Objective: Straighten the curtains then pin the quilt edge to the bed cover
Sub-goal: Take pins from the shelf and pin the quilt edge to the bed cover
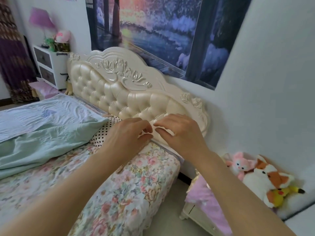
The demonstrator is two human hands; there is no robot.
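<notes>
The floral bed cover [129, 181] lies over the near corner of the bed. A pale green quilt [44, 133] is bunched on the left half. My left hand [126, 135] and my right hand [179, 132] meet at the head corner of the bed, just below the cream tufted headboard [119, 92]. The fingertips of both hands are curled and pinch something small and pale between them; I cannot make out what it is. A thin beaded strip [133, 157] trails from under my left hand across the cover. A purple patterned curtain [12, 53] hangs at the far left.
A polka-dot pillow [105, 132] sits against the headboard. A white nightstand [49, 67] with a pink lamp stands at the back left. Right of the bed, a low table with a pink cloth [208, 205] and plush toys [265, 181] fill the floor by the wall.
</notes>
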